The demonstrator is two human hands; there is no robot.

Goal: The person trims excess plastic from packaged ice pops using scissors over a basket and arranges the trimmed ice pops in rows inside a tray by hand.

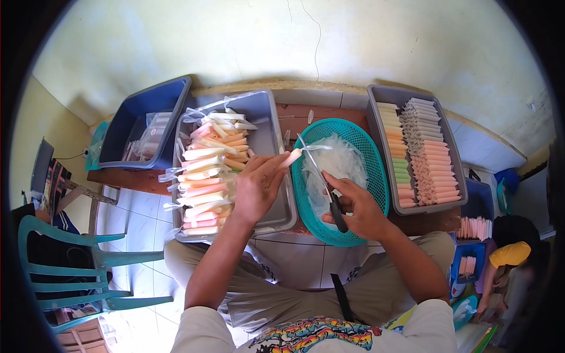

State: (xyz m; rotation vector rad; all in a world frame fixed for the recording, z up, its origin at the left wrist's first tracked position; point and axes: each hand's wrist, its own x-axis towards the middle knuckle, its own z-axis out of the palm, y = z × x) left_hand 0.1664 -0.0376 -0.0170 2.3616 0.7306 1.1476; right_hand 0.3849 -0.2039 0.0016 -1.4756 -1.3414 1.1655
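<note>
My left hand (257,183) is closed around a pale orange ice pop (290,159) in a clear plastic tube, its loose plastic end pointing right. In my right hand (357,204) is a pair of scissors (335,207) with black handles, the blades reaching up and left to the plastic end of the pop. Both hands are over the near side of a turquoise mesh basket (379,170), which holds a heap of clear plastic scraps (341,167). Left of it, a grey tub (285,203) holds many pink, yellow and orange ice pops (203,176) with untrimmed plastic ends.
At right, a grey tub (374,97) holds neat rows of white, orange, green and pink pops (432,156). A dark blue tub (138,112) stands at far left. A green plastic chair (65,267) is at lower left. Another person in a yellow sleeve (509,254) is at far right.
</note>
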